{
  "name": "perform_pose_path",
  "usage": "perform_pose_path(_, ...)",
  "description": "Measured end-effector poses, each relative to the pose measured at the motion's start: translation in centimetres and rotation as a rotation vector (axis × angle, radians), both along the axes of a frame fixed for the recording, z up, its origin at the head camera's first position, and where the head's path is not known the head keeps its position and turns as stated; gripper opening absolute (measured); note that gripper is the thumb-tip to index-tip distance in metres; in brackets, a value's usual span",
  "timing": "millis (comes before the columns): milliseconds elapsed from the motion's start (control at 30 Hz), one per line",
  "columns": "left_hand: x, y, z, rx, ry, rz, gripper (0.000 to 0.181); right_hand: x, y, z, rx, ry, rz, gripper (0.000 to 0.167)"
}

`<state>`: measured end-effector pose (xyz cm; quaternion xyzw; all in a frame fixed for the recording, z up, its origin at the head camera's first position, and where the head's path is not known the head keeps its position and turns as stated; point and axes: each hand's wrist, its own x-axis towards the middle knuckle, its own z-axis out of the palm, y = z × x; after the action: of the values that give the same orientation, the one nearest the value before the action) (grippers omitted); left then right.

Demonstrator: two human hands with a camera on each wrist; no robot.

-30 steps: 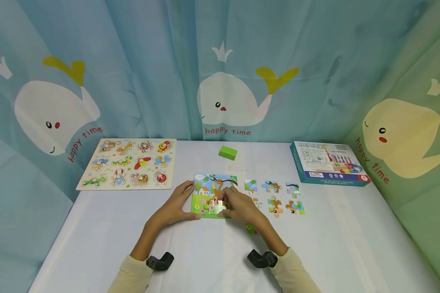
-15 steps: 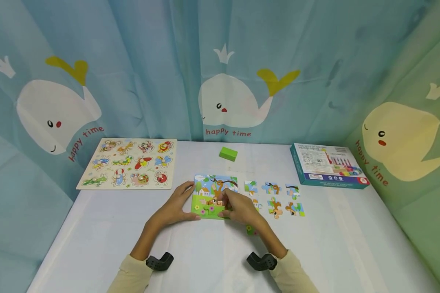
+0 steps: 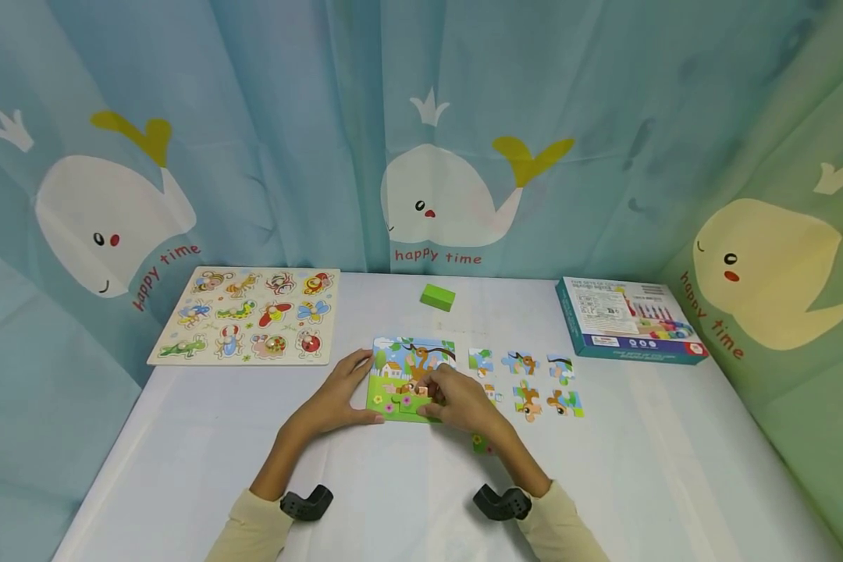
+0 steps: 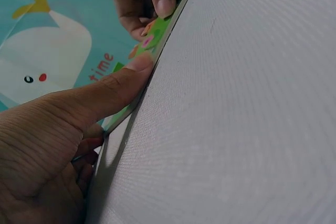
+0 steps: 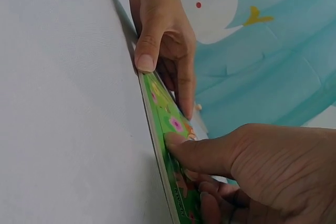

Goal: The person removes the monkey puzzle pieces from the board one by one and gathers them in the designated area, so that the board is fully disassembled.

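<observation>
A square puzzle board with a house and animal picture lies at the table's middle. My left hand holds it by the lower left, thumb on the near edge and fingers along the left side. On the board's lower part, my right hand pinches a green puzzle piece with a pink flower. In the right wrist view, the right thumb presses on this piece's surface close to the near edge. Whether the piece sits fully flush cannot be told. The right fingers hide part of the picture.
Several loose puzzle pieces lie right of the board, some partly under the right forearm. Behind stands a green block. A wooden insect board lies at left, and a teal box at right. A whale-print curtain hangs behind.
The green piece was tilted and shone with glare a second ago; it now lies flatter on the board under my right fingers. My left hand stays in place.
</observation>
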<state>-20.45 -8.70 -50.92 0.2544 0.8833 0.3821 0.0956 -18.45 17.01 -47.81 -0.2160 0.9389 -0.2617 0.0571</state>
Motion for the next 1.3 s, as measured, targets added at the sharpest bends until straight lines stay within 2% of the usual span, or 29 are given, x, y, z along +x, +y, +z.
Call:
perform_pose_path(233, 0.08, 0.02, 0.22, 0.005, 0.005, -0.001, 0.104, -0.14, 0.04, 0.04, -0.08, -0.067, -0.018, 0.028)
perform_pose_path(467, 0.08, 0.01, -0.15, 0.001, 0.005, 0.003, 0.104, -0.24, 0.09, -0.16, -0.124, -0.102, -0.018, 0.026)
perform_pose_path(733, 0.01, -0.1, -0.31, 0.011, 0.018, -0.002, 0.105, -0.17, 0.21, -0.29, -0.104, -0.014, 0.019, 0.015)
perform_pose_path(933, -0.03, -0.12, -0.33, 0.013, 0.02, -0.001, 0.105, -0.28, 0.32, -0.32, -0.165, -0.007, 0.032, 0.009)
perform_pose_path(1033, 0.0, -0.08, -0.28, 0.011, 0.017, -0.001, 0.105, -0.39, 0.41, -0.53, -0.208, -0.036, 0.031, 0.009)
perform_pose_path(1300, 0.11, 0.01, 0.16, 0.006, 0.004, 0.001, 0.105, -0.68, 0.59, -0.18, -0.391, -0.226, -0.058, 0.009)
